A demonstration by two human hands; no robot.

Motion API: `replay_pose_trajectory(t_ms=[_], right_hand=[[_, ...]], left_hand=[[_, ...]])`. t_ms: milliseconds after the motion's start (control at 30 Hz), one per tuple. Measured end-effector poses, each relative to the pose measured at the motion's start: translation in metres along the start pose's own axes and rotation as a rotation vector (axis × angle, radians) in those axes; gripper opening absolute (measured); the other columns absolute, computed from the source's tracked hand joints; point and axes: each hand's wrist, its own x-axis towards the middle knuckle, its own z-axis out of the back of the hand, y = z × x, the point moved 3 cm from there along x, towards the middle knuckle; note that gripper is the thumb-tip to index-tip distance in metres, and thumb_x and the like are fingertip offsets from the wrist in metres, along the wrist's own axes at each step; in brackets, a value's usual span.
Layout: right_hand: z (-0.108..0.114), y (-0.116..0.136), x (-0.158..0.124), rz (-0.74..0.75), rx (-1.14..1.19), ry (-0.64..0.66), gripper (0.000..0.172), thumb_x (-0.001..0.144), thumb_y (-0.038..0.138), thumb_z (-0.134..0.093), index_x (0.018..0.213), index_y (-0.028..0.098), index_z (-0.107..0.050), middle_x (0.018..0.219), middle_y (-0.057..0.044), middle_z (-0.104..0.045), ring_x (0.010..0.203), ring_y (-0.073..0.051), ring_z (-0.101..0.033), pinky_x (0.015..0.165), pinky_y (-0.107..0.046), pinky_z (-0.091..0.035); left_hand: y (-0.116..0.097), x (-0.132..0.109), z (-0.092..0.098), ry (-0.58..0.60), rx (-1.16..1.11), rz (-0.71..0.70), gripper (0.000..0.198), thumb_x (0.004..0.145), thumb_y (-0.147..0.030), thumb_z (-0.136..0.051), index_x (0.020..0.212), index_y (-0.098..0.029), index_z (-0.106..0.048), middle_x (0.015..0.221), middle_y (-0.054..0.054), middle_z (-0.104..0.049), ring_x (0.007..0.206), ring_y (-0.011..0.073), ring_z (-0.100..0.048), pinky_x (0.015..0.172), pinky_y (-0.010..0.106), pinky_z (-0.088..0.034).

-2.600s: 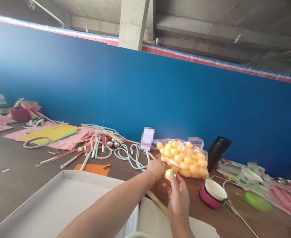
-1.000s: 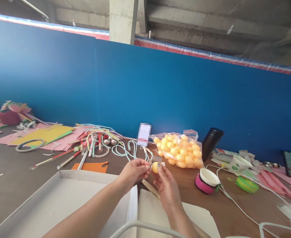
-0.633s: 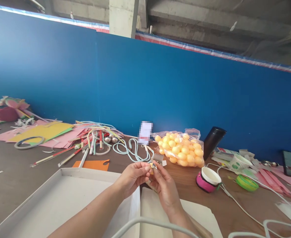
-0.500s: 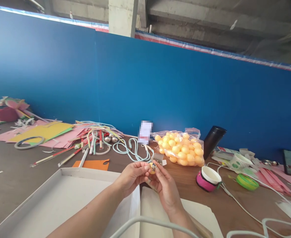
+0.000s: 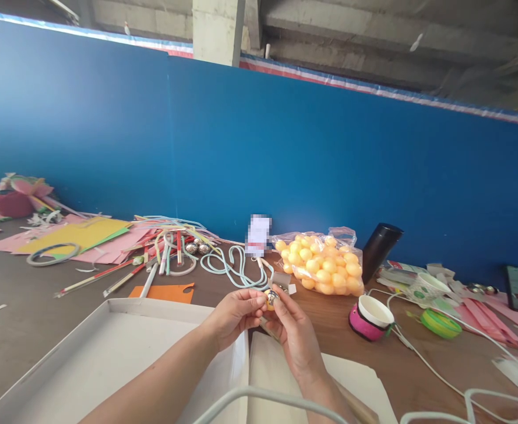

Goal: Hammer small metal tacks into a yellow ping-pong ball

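left hand point(image 5: 235, 315) and right hand point(image 5: 295, 337), both grips pinched on 1 orange ball point(image 5: 269, 298), bag of balls point(image 5: 325, 272) near on bench point(image 5: 20, 324)

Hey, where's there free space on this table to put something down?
The white tray is bare inside, and so is the dark tabletop between it and the pink paper sheets. Crowded: the straw pile, and the right end around the bag of balls.

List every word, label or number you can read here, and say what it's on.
None can be read.
White tag: pixelated, unreadable.
Paper cup: green print too small to read.
Phone: nothing legible.
The yellow ball, pinched between left hand and right hand: no print shows.
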Motion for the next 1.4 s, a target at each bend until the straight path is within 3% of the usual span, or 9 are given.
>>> replay_pose_trajectory(t_ms=[267,700,1400], right_hand=[[-0.0009,0.0007,-0.0009,-0.005,0.016,-0.004,0.043,0.076,0.036,-0.065,0.116,0.022,-0.058,0.111,-0.005,-0.064,0.086,-0.019,-0.064,0.069,-0.030,-0.053],[-0.0017,0.0013,-0.0011,0.013,-0.010,-0.006,0.043,0.075,0.038,-0.065,0.113,0.021,-0.059,0.095,-0.006,-0.068,0.080,-0.019,-0.064,0.067,-0.031,-0.053],[0.0031,0.0010,-0.0012,0.040,-0.107,0.023,0.040,0.081,0.037,-0.058,0.119,0.022,-0.054,0.107,-0.008,-0.064,0.087,-0.021,-0.062,0.072,-0.035,-0.051]], left_hand=[[0.0007,-0.0001,0.0016,-0.029,0.023,0.001,0.020,0.068,-0.026,-0.070,0.078,-0.011,-0.063,0.065,0.002,-0.057,0.055,0.0046,-0.051,0.054,0.014,-0.045],[0.0029,0.0004,0.0016,0.014,0.025,-0.007,0.016,0.072,-0.024,-0.067,0.075,-0.011,-0.059,0.064,0.001,-0.054,0.055,0.0043,-0.051,0.055,0.015,-0.043],[0.0020,-0.0013,-0.0032,0.023,-0.002,-0.035,0.015,0.072,-0.023,-0.067,0.074,-0.010,-0.059,0.065,0.001,-0.055,0.055,0.0041,-0.050,0.055,0.016,-0.043]])
